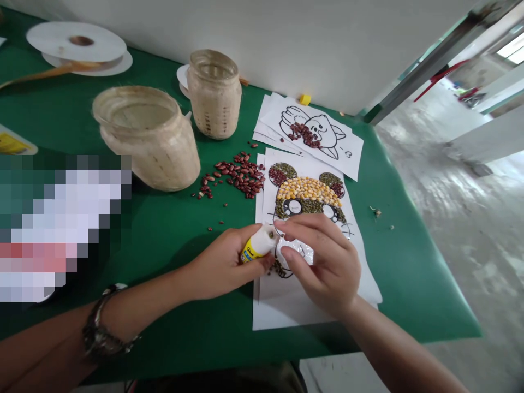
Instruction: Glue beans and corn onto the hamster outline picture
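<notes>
My left hand point(229, 259) is closed around a small glue bottle point(254, 246) with a yellow label, tilted so its white end points right. Small greenish specks show at that end. Close to it hovers my right hand point(327, 256), thumb and fingers curved but apart, with nothing visible between them. Beneath both hands lies a paper with an animal-face drawing point(311, 292). Yellow corn kernels point(309, 189) cover its forehead, and green beans point(313, 207) lie around its eyes. Its ears hold green and red beans. The lower face looks shiny and wet, partly hidden by my right hand.
Loose red beans point(245, 176) lie left of the paper. Behind are more sheets with a fox-like drawing point(323, 131), two wrapped jars point(158, 144) point(215, 98) and a ribbon spool point(77, 43). The green table's edge point(434, 234) runs along the right.
</notes>
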The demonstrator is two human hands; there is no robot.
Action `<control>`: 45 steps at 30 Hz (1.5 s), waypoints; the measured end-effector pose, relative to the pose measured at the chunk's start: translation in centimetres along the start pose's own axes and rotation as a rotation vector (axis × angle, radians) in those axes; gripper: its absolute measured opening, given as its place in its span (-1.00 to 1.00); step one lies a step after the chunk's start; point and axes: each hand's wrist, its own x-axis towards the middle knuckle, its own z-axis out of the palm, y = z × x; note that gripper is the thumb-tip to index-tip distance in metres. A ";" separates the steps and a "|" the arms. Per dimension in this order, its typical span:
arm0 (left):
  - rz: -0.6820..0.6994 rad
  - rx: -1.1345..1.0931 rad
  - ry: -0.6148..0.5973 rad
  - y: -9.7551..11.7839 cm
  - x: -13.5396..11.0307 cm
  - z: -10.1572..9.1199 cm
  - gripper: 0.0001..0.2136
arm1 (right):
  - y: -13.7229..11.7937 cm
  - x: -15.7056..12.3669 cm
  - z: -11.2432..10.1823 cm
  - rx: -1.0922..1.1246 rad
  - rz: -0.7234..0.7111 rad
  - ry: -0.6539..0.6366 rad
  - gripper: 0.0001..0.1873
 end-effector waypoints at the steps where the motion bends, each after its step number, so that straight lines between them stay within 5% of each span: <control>1: -0.005 0.011 0.002 0.0 0.0 0.0 -0.94 | 0.0 0.0 0.0 -0.018 -0.007 0.003 -0.81; 21: -0.059 0.008 -0.062 0.5 0.2 0.0 -0.92 | 0.8 0.5 -0.4 0.002 -0.039 -0.084 -0.92; 35: -0.091 -0.092 -0.035 0.4 0.2 0.2 -0.92 | 1.1 0.2 -0.1 0.048 -0.075 -0.068 -0.82; 45: -0.154 -0.184 -0.031 0.3 0.3 0.1 -0.96 | 1.6 -0.3 0.1 0.357 0.219 -0.007 -0.79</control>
